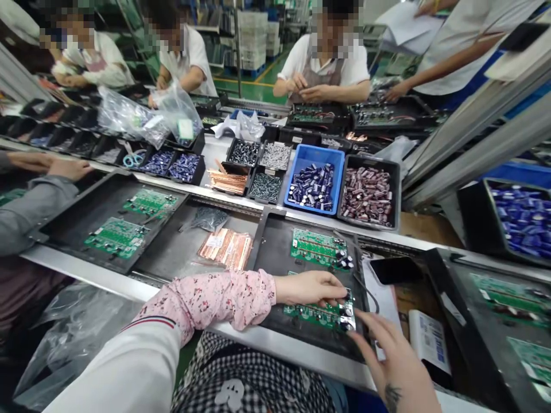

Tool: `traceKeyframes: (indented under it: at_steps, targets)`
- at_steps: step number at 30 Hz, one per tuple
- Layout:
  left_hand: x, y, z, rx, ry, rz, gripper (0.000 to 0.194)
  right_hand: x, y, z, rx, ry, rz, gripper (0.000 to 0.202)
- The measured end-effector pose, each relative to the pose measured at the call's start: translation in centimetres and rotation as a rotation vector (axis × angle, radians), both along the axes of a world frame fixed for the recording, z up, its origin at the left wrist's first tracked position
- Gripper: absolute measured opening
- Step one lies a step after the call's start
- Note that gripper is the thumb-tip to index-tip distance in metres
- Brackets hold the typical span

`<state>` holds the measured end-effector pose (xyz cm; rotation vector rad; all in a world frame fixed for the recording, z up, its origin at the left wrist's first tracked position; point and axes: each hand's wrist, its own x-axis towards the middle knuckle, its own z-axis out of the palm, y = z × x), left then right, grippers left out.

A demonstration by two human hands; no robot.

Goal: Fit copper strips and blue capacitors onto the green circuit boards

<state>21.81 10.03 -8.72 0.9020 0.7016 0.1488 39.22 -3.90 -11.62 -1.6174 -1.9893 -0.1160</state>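
My left hand, in a pink flowered sleeve, reaches over the nearer green circuit board. Its fingertips are closed on a dark round capacitor at the board's upper right corner. My right hand is at the right edge of the same board, thumb and forefinger apart. Between those two fingertips and the board's corner stands another capacitor; whether they touch it I cannot tell. Behind lies a second circuit board, with several capacitors upright at its right end. Both boards lie in a black tray.
Beyond the tray stand a blue bin of blue capacitors and a black bin of brown ones. A phone lies to the right. Bagged copper strips lie left. Co-workers sit opposite; a co-worker's hands are at far left.
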Motion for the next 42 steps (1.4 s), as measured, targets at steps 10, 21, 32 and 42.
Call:
traceKeyframes:
  at_steps: [10, 21, 32, 42]
  targets:
    - [-1.1, 2.6, 0.3, 0.696, 0.072, -0.284, 0.026, 0.5, 1.9, 0.8, 0.046, 0.277, 0.073, 0.016]
    - [3.9, 18.2, 2.9, 1.338, 0.980, -0.278, 0.047, 1.2, 4.6, 1.6, 0.007, 0.446, -0.033, 0.025]
    - [5.0, 20.6, 0.4, 1.352, 0.923, -0.185, 0.035, 4.3, 0.3, 0.2, -0.139, 0.352, 0.009, 0.014]
    - [4.8, 21.2, -0.4, 1.216, 0.852, -0.077, 0.048, 4.5, 0.7, -1.9, -0.274, 0.202, -0.035, 0.018]
